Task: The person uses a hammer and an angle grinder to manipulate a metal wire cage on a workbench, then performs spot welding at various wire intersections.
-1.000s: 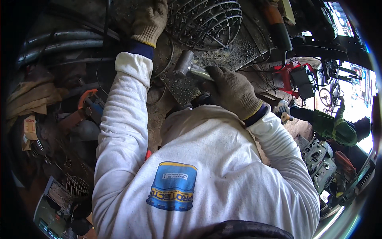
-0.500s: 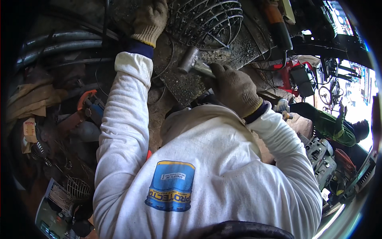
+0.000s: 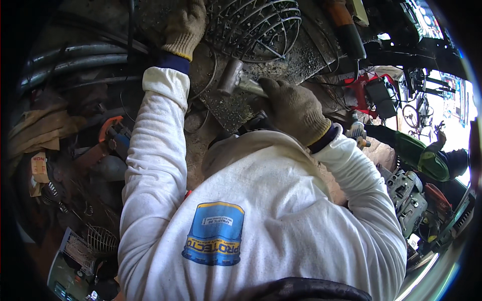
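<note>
My right hand (image 3: 293, 108), in a brownish knit glove, is closed round the handle of a hammer (image 3: 232, 76). The hammer's thick cylindrical metal head points left, just above the worktop (image 3: 231, 108). My left hand (image 3: 187, 27), gloved alike, reaches to the far side near the top edge of the view. Its fingers are mostly hidden, so what it holds, if anything, does not show. Right of it, a rounded cage of bent metal rods (image 3: 261, 30) lies on the dark, grit-strewn surface.
An orange and black power tool (image 3: 346, 30) lies at the far right. Metal pipes (image 3: 80, 57) run along the left, above a pile of brown cloth (image 3: 42, 123). A red frame (image 3: 357, 95) stands to the right, and a person in green (image 3: 427, 155) is beyond it.
The hammer and my right hand have shifted slightly left. My left hand appears slightly farther left and up, and the whole view has moved a little.
</note>
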`<state>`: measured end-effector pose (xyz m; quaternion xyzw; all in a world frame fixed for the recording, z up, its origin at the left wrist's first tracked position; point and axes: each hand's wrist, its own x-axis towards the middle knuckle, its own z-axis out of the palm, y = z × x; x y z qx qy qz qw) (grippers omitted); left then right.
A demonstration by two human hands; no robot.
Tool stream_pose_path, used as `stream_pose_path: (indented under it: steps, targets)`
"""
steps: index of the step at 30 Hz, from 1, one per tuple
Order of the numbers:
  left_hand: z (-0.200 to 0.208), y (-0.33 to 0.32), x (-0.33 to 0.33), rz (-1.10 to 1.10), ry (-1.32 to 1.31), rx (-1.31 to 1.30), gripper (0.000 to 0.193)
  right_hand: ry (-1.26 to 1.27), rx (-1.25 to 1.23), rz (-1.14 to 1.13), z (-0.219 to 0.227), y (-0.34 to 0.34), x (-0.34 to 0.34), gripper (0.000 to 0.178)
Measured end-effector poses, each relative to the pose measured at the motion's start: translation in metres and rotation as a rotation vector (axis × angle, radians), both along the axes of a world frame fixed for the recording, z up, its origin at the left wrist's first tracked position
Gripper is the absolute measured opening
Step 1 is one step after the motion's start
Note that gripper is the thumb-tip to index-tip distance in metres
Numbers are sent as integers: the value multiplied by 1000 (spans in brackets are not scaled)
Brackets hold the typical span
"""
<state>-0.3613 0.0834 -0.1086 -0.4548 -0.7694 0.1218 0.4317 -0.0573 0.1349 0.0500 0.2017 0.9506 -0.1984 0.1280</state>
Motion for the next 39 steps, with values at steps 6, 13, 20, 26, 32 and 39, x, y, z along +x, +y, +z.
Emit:
stream_pose_path:
  steps: [6, 13, 20, 26, 32, 39]
  targets:
    - [-1, -2, -4, 48, 7, 2, 49, -69, -58, 84, 3, -16, 7, 39]
    - [10, -22, -18, -196, -344, 244, 26, 0, -76, 73, 4, -11, 20, 39]
    - [121, -75, 129, -304, -953, 237, 19, 394, -179, -300, -32, 8, 98, 44]
    - [104, -47, 176, -237, -939, 50, 17, 454, -280, -667, -53, 20, 135, 36]
    - [97, -36, 185, -171, -826, 38, 14, 496, -427, -767, -89, 44, 163, 36]
    - [100, -17, 209, 179, -824, 68, 10, 431, -463, -686, -106, 96, 196, 37]
